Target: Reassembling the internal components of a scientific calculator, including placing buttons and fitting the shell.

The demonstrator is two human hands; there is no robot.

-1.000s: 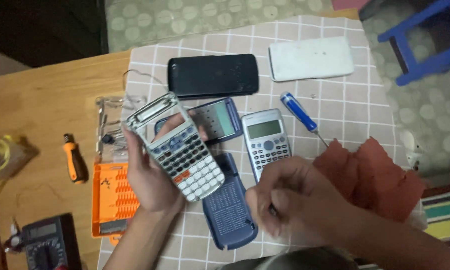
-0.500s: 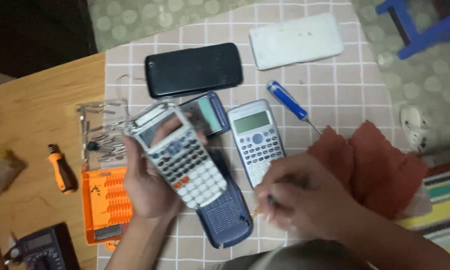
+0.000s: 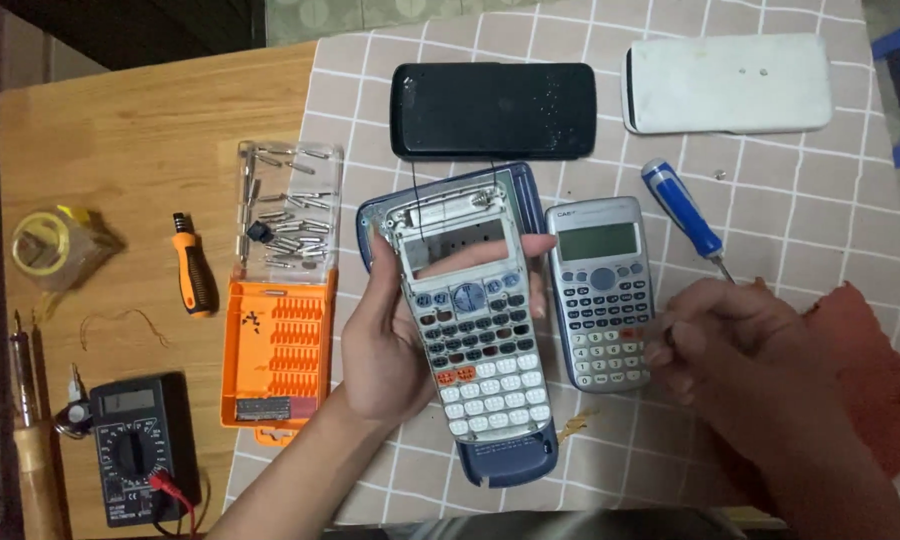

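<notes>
My left hand (image 3: 385,345) holds up the grey front shell of a calculator (image 3: 475,325), keys facing me, with an open display window through which my fingers show. Under it lies a dark blue calculator back cover (image 3: 510,465). Right beside it a whole grey calculator (image 3: 602,290) lies flat on the cloth. My right hand (image 3: 730,340) hovers over that calculator's lower right corner with its fingers curled; whether it holds anything small I cannot tell. A blue-handled screwdriver (image 3: 682,210) lies just above my right hand.
A checked cloth (image 3: 830,190) covers the table's right part; a black cover (image 3: 493,108) and a white cover (image 3: 727,83) lie at its top. On the wood: an orange bit case (image 3: 275,345), an orange screwdriver (image 3: 192,265), a multimeter (image 3: 135,450), a tape roll (image 3: 45,242). Red cloth (image 3: 870,360) lies right.
My left hand has turned the calculator shell from tilted to nearly upright and moved it over the blue back cover. My right hand has shifted slightly right.
</notes>
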